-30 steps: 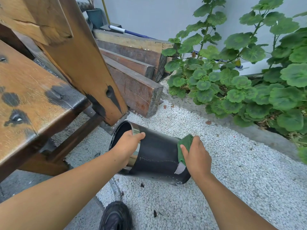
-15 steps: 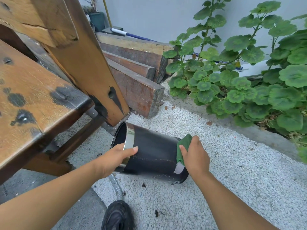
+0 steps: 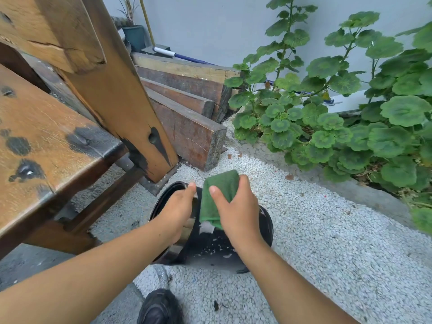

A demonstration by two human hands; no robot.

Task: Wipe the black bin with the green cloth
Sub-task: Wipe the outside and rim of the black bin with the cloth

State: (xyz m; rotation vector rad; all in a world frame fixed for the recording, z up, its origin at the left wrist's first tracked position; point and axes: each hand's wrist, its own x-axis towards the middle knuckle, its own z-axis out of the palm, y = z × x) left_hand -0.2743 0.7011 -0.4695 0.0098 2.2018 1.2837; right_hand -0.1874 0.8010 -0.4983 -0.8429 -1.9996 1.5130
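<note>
The black bin (image 3: pixel 210 249) lies tilted on its side over the white gravel, its open mouth with a shiny metal rim facing the wooden bench. My left hand (image 3: pixel 177 211) grips that rim, thumb on the outside. My right hand (image 3: pixel 238 213) presses the folded green cloth (image 3: pixel 217 195) against the bin's upper side near the rim, fingers curled over the cloth. A white tag hangs from the cloth's lower edge. White specks dot the bin's wall below my right wrist.
A worn wooden bench (image 3: pixel 46 141) fills the left. Stacked timber beams (image 3: pixel 187 113) lie behind the bin. Leafy green plants (image 3: pixel 339 127) grow along a concrete kerb on the right. My dark shoe (image 3: pixel 159 307) stands on the gravel (image 3: pixel 327 253) below the bin, beside a grey hose (image 3: pixel 163 277).
My right hand slid the green cloth from the bin's base end up toward the rim. The left hand took hold of the rim again and the bin turned a little.
</note>
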